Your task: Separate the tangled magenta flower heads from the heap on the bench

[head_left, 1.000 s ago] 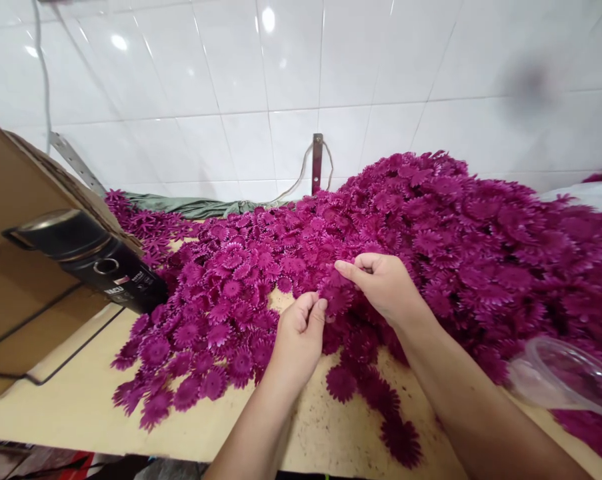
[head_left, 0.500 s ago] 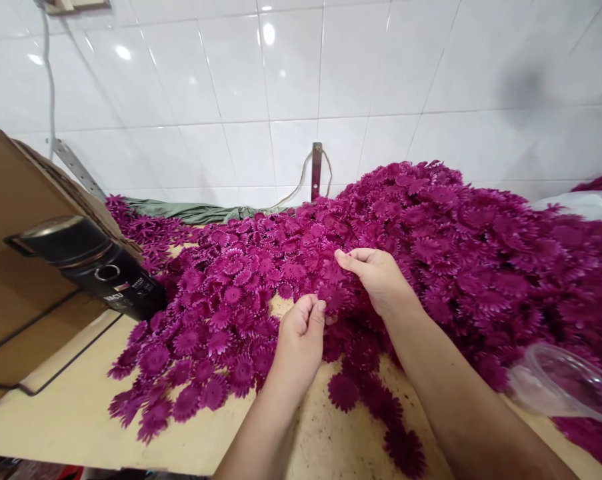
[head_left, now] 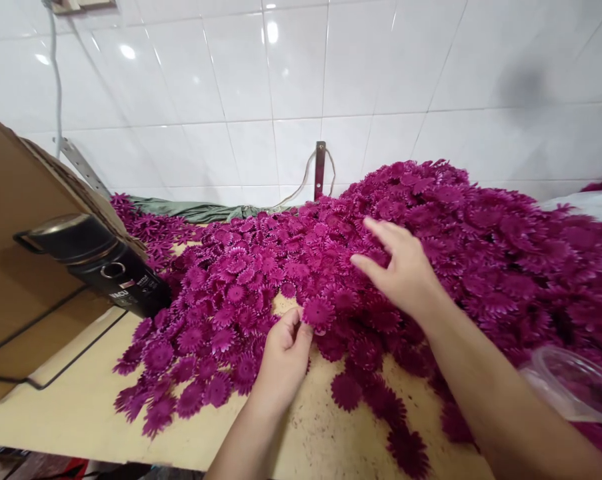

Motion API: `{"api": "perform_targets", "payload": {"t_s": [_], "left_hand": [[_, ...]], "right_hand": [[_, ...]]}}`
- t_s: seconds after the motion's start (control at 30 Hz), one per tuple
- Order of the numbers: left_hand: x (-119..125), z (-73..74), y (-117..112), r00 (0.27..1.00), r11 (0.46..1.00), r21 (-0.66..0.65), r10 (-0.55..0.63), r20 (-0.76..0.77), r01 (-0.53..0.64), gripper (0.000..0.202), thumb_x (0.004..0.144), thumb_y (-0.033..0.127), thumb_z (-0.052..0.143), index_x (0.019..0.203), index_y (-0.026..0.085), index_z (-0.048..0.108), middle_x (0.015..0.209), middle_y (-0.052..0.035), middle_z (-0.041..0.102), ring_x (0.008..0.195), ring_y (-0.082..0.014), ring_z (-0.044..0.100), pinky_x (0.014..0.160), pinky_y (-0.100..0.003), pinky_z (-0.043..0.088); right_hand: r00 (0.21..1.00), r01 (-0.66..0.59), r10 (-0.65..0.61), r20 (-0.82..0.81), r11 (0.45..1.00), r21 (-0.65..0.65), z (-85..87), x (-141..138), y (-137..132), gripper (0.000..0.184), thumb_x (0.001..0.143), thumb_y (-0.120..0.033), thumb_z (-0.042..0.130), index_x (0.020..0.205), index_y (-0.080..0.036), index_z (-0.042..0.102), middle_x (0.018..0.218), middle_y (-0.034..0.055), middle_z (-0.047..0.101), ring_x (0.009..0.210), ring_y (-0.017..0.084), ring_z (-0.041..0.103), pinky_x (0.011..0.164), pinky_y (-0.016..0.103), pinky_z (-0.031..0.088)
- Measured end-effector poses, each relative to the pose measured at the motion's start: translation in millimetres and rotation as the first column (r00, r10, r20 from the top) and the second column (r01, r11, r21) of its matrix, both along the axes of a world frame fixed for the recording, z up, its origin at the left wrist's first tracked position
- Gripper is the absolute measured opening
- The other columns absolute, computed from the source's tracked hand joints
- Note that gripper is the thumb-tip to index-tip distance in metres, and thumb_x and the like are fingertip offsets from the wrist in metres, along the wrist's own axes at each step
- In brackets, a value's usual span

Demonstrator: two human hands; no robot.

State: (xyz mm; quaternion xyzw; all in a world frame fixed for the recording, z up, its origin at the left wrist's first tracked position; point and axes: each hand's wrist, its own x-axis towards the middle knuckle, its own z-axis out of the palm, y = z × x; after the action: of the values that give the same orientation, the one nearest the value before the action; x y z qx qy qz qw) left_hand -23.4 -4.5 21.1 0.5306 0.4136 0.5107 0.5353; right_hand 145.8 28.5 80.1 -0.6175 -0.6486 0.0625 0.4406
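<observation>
Flower pieces, magenta, round, fringed, thin; material uncertain. Main stock: one broad heap (head_left: 501, 260) on a pale yellow bench (head_left: 215, 433), highest at far right, thinning to the left. Lying loosely over one another, the pieces probably keep each edge within easy reach of fingers.

Single magenta fringed flower piece (head_left: 319, 313): at the near edge of the heap, centre, face turned up. Held at its left rim, which seems to leave the face uncovered and in sight.

Left hand (head_left: 288, 343): nearly closed; thumb and forefinger pinch that rim, other fingers curled in.

Right hand (head_left: 405, 270): open, thumb well apart from the extended fingers; nothing visible in its grasp. Over the heap, right of and farther than the left; contact with the pieces beneath cannot be told.

Black cylindrical bottle with loop handle (head_left: 135, 283): left, tilted, beside a brown cardboard box (head_left: 25, 200), which perhaps props it.

Clear plastic round tub (head_left: 548, 377): near right, against the heap, apparently set aside from the centre.

Dull green cloth (head_left: 191, 209): far left, along the tiled wall, perhaps stopping the gap there.
</observation>
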Motion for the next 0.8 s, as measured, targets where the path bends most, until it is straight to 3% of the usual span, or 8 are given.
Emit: {"api": "perform_targets", "payload": {"t_s": [0.07, 0.13, 0.23, 0.3, 0.4, 0.57, 0.8], "left_hand": [[1, 0.0, 1, 0.999, 1.0, -0.02, -0.018, -0.027, 0.018, 0.023, 0.071, 0.038, 0.059, 0.064, 0.016, 0.056, 0.061, 0.0, 0.056, 0.062, -0.0137, 0.05, 0.064, -0.025, 0.041], [1, -2.0, 3, 0.999, 0.999, -0.027, -0.031, -0.035, 0.03, 0.027, 0.071, 0.04, 0.059, 0.06, 0.016, 0.053, 0.058, 0.001, 0.052, 0.059, -0.0125, 0.047, 0.059, -0.024, 0.038], [1, -4.5, 3, 0.998, 0.999, -0.017, -0.035, -0.053, 0.034, 0.03, 0.071, 0.043, 0.058, 0.058, 0.016, 0.051, 0.058, 0.0007, 0.05, 0.059, -0.0124, 0.045, 0.059, -0.024, 0.037], [0, -5.4, 3, 0.996, 1.0, -0.008, -0.028, -0.088, 0.027, 0.032, 0.072, 0.044, 0.056, 0.057, 0.016, 0.049, 0.057, 0.0018, 0.046, 0.058, -0.0118, 0.042, 0.058, -0.024, 0.035], [0, -6.4, 2, 0.992, 1.0, 0.003, 0.0, -0.124, 0.001, 0.034, 0.074, 0.042, 0.054, 0.054, 0.017, 0.043, 0.054, 0.0046, 0.038, 0.055, -0.0102, 0.036, 0.054, -0.023, 0.03], [0, -4.6, -1, 0.997, 1.0, -0.016, 0.01, -0.078, -0.011, 0.03, 0.072, 0.04, 0.058, 0.058, 0.016, 0.048, 0.056, 0.0046, 0.04, 0.056, -0.0093, 0.036, 0.056, -0.022, 0.032], [6, -2.4, -5, 0.983, 0.971, -0.23, -0.022, 0.184, 0.065, 0.029, 0.064, 0.041, 0.067, 0.065, 0.015, 0.055, 0.06, 0.0006, 0.056, 0.058, -0.011, 0.051, 0.056, -0.023, 0.041]], "right_hand": [[0.968, -0.19, 0.192, 0.164, 0.981, -0.024, -7.3, -17, -18, 0.032, 0.075, -0.033, 0.061, 0.105, -0.021, 0.062, 0.109, 0.0101, 0.059, 0.106, 0.026, 0.05, 0.091, 0.046, 0.039], [0.918, -0.302, 0.301, 0.259, 0.952, -0.037, -15.1, -30, -33, 0.024, 0.076, -0.031, 0.06, 0.097, -0.02, 0.064, 0.102, 0.0096, 0.06, 0.1, 0.025, 0.052, 0.087, 0.043, 0.043], [0.89, -0.335, 0.324, 0.319, 0.942, -0.023, -22.6, -37, -43, 0.012, 0.08, -0.019, 0.054, 0.083, -0.017, 0.065, 0.088, 0.0088, 0.061, 0.087, 0.022, 0.054, 0.079, 0.038, 0.045], [0.892, -0.337, 0.319, 0.321, 0.942, 0.001, -23.4, -36, -42, 0.018, 0.082, -0.013, 0.047, 0.075, -0.017, 0.064, 0.081, 0.0083, 0.062, 0.08, 0.02, 0.054, 0.076, 0.037, 0.044], [0.928, -0.303, 0.292, 0.232, 0.953, 0.01, -21.4, -33, -37, 0.018, 0.081, -0.012, 0.046, 0.071, -0.017, 0.06, 0.076, 0.0069, 0.062, 0.076, 0.019, 0.055, 0.072, 0.034, 0.044], [0.937, -0.348, 0.334, -0.103, 0.918, -0.189, -24.7, -30, -33, 0.009, 0.076, -0.022, 0.054, 0.069, -0.018, 0.057, 0.066, 0.0009, 0.061, 0.063, 0.014, 0.054, 0.061, 0.027, 0.043], [0.946, -0.324, 0.31, -0.095, 0.913, -0.248, -30.8, -34, -34, 0.013, 0.071, -0.021, 0.058, 0.062, -0.019, 0.05, 0.059, -0.0021, 0.053, 0.057, 0.012, 0.048, 0.056, 0.026, 0.038]]}}
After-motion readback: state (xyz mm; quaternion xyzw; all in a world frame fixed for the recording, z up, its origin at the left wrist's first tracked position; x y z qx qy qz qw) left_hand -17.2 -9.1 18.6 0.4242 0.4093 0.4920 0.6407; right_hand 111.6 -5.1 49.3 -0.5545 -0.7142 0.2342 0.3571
